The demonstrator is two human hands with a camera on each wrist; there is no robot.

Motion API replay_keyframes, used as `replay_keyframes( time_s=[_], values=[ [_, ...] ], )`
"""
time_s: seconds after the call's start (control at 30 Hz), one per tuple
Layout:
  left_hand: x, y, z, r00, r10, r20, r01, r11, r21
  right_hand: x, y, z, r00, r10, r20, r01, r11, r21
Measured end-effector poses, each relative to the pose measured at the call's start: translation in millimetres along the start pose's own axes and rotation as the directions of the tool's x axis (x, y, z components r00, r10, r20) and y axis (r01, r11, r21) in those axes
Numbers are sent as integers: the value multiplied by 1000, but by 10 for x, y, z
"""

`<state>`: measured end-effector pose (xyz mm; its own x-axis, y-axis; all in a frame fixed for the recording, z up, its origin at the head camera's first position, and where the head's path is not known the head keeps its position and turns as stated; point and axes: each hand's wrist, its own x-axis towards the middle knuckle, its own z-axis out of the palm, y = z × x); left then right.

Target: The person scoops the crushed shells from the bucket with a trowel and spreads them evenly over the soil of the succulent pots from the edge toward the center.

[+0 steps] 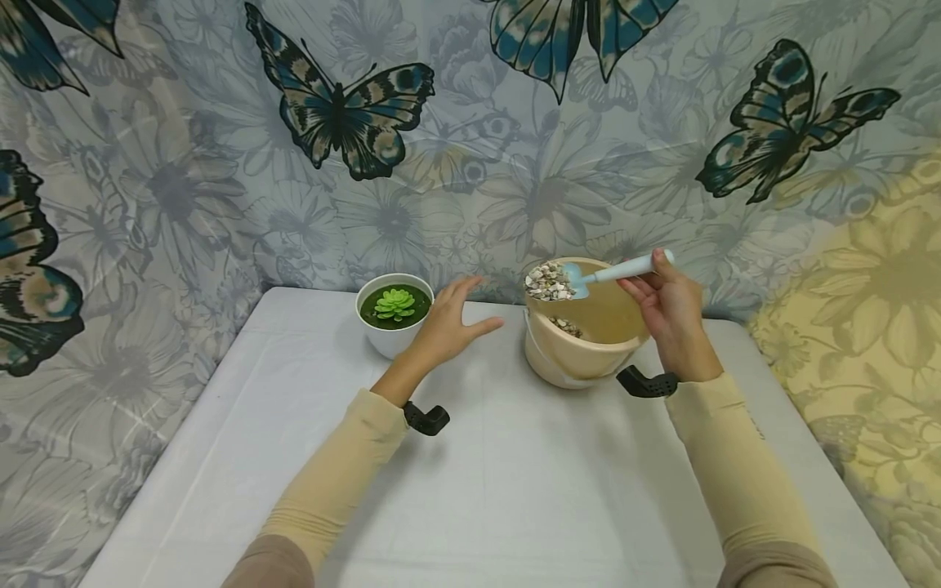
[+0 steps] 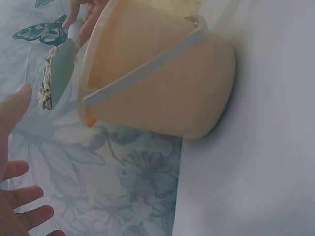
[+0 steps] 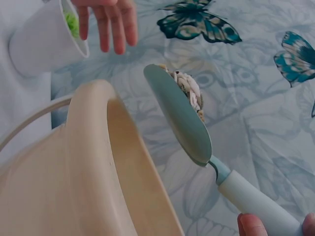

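My right hand (image 1: 672, 306) grips the pale handle of a small light-blue garden trowel (image 3: 179, 118). Its scoop carries a heap of small mixed pebbles (image 1: 547, 282) and hangs over the left part of a cream bucket's mouth. More pebbles lie low inside that bucket (image 1: 573, 355). My left hand (image 1: 444, 322) is spread in the air with its fingers apart, holding nothing. It overlaps the right rim of a white pot (image 1: 382, 339) in the head view. A bright green succulent (image 1: 395, 304) sits in the pot on a dark green surface.
A white cloth covers the table (image 1: 470, 482). Right behind the pot and bucket rises a fabric backdrop (image 1: 397, 216) printed with butterflies and flowers. The bucket's pale handle (image 2: 147, 66) hangs down against its side.
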<state>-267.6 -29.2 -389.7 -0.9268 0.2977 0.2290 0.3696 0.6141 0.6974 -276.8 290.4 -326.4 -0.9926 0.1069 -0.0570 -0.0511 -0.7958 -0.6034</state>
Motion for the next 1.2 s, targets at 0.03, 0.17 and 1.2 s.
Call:
replay_keyframes(
  time_s=[0.03,0.17,1.2],
  values=[
    [-6,-2,-9,1000,-2,-2,2,1000,6,0,11,6,1000,0,1,0,1000,-1],
    [-26,-7,-44,1000,9,-18,-8,1000,20,3,56,29,1000,0,15,0,1000,-11],
    [-157,-248,-419,994,-32,-100,32,999,-5,-29,425,262,997,21,77,-14,997,-80]
  ],
)
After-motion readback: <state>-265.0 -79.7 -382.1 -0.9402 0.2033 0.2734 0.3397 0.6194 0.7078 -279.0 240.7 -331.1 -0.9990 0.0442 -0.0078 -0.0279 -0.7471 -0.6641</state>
